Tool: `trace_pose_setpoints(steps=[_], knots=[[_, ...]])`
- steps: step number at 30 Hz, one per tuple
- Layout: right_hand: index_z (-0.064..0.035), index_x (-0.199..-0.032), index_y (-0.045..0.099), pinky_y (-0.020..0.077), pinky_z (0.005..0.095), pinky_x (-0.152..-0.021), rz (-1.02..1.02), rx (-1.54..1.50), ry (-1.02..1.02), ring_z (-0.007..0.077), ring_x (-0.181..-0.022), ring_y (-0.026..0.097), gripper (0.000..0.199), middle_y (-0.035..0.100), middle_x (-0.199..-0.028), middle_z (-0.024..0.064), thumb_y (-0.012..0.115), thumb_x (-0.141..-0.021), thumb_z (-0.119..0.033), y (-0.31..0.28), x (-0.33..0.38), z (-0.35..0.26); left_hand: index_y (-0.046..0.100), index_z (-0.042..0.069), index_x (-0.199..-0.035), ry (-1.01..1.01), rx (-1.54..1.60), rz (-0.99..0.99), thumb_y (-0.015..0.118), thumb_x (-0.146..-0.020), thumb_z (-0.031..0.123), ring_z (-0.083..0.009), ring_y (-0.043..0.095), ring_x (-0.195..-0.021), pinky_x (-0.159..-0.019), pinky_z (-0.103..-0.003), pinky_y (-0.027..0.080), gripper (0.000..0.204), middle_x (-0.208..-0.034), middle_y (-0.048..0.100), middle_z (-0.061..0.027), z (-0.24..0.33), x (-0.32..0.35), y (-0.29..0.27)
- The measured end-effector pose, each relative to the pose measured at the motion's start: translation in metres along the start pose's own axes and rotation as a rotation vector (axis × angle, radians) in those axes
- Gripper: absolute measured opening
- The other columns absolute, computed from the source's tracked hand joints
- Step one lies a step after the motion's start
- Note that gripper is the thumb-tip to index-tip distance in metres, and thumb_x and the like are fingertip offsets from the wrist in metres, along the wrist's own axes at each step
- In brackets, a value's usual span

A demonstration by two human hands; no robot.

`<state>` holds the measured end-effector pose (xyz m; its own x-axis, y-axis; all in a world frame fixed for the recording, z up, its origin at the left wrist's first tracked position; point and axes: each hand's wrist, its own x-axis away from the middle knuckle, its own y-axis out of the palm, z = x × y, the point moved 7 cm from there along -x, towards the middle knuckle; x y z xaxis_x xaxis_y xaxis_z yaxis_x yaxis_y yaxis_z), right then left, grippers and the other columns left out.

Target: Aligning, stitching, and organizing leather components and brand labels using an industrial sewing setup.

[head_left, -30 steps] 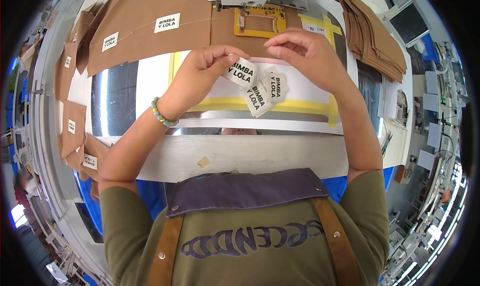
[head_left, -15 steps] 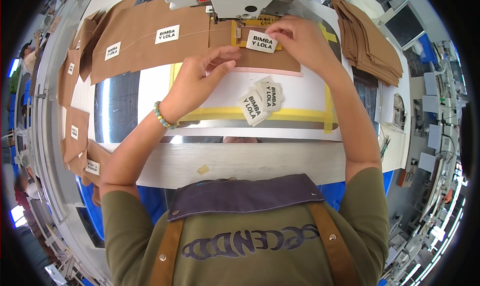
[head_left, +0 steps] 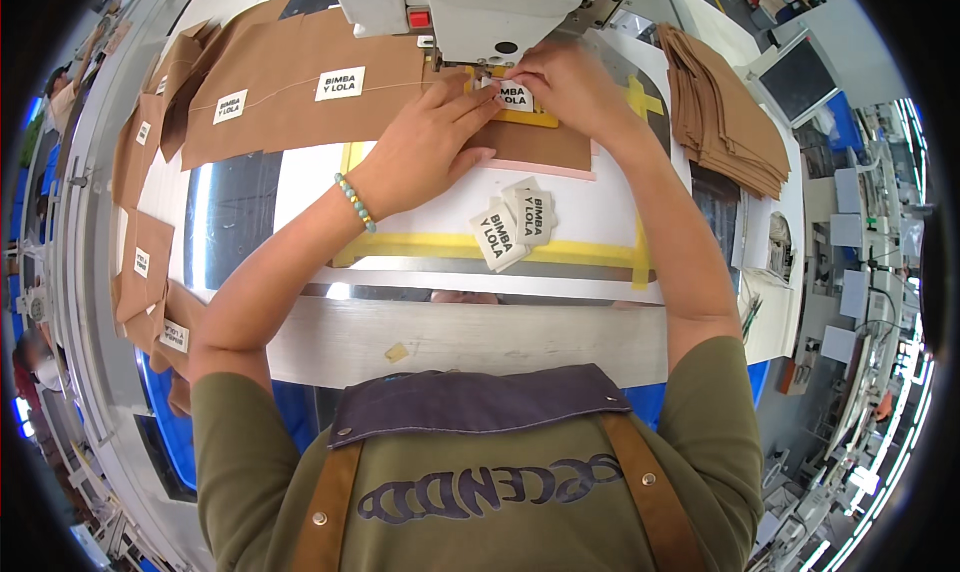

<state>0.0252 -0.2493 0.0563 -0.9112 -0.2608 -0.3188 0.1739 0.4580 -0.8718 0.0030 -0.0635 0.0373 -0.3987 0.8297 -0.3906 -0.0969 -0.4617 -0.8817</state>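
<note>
A white label (head_left: 517, 98) with dark printing lies in the opening of a yellow frame (head_left: 540, 121), over a brown fabric piece (head_left: 562, 148) beneath the sewing machine head (head_left: 500, 17). My right hand (head_left: 580, 90) pinches the label's upper edge, thumb and index finger together. From the left my left hand (head_left: 428, 144) reaches in, fingers stretched out and thumb apart, its fingertips at the label's left edge and partly covering it. Nearer to me, a small loose pile of the same labels (head_left: 517, 224) rests on the white sheet (head_left: 420, 227).
Brown fabric pieces carrying labels (head_left: 290, 82) trail off to the left and over the table edge. A stack of brown pieces (head_left: 722, 122) stands at the right. Yellow tape (head_left: 640, 242) borders the sheet. A tan scrap (head_left: 397, 352) lies on the near table strip (head_left: 480, 337).
My left hand has moved right to the label's edge. My right hand has brought the label from the frame's front edge into its opening. The view has shifted slightly.
</note>
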Motion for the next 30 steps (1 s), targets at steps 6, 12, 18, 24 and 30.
trace_pose_setpoints(steps=[6,12,18,24,30], knots=[[-0.0069,-0.101,0.083,0.0583,0.0457,-0.089,0.05,0.037,-0.049,0.0322,-0.102,0.072,0.017,0.076,-0.11,0.0054,0.067,-0.097,-0.013,-0.006,0.02,-0.004,0.063,0.003,-0.147,-0.001,-0.028,-0.028,0.074,-0.1,0.027,-0.0364,0.042,-0.152,-0.125,-0.049,0.039,0.054,-0.158,0.058,-0.0103,-0.013,0.0,0.008],[-0.0056,-0.104,0.08,0.0574,0.0451,-0.097,-0.01,0.153,-0.184,0.0301,-0.115,0.068,0.02,0.076,-0.119,0.0056,0.064,-0.093,-0.003,-0.011,0.045,-0.011,0.064,0.004,-0.145,0.007,0.011,-0.017,0.074,-0.1,0.026,-0.036,0.044,-0.152,-0.125,-0.049,0.039,0.051,-0.158,0.058,-0.0097,-0.021,0.002,0.007],[-0.0033,-0.111,0.076,0.0546,0.0437,-0.105,0.041,0.229,-0.254,0.0318,-0.122,0.066,0.024,0.074,-0.127,0.0079,0.065,-0.09,0.0,0.003,0.046,-0.021,0.064,0.003,-0.142,0.006,0.05,-0.029,0.074,-0.1,0.024,-0.0366,0.044,-0.152,-0.124,-0.05,0.04,0.048,-0.157,0.059,-0.0099,-0.024,-0.005,0.008],[-0.0049,-0.12,0.076,0.0559,0.0404,-0.106,-0.022,0.175,-0.221,0.0293,-0.131,0.064,0.032,0.072,-0.137,0.0068,0.062,-0.092,0.001,0.013,0.049,-0.023,0.063,0.002,-0.143,-0.013,0.075,-0.001,0.075,-0.098,0.019,-0.0361,0.05,-0.147,-0.122,-0.048,0.043,0.049,-0.155,0.059,-0.0129,-0.026,0.006,-0.004],[-0.0119,-0.131,0.077,0.0572,0.039,-0.107,-0.065,0.189,-0.231,0.0262,-0.135,0.063,0.044,0.07,-0.146,0.0023,0.058,-0.093,0.002,0.017,0.044,-0.024,0.065,0.0,-0.141,-0.079,0.061,0.015,0.076,-0.096,0.014,-0.0375,0.059,-0.136,-0.116,-0.045,0.049,0.048,-0.146,0.066,-0.0145,-0.026,0.013,-0.023]])
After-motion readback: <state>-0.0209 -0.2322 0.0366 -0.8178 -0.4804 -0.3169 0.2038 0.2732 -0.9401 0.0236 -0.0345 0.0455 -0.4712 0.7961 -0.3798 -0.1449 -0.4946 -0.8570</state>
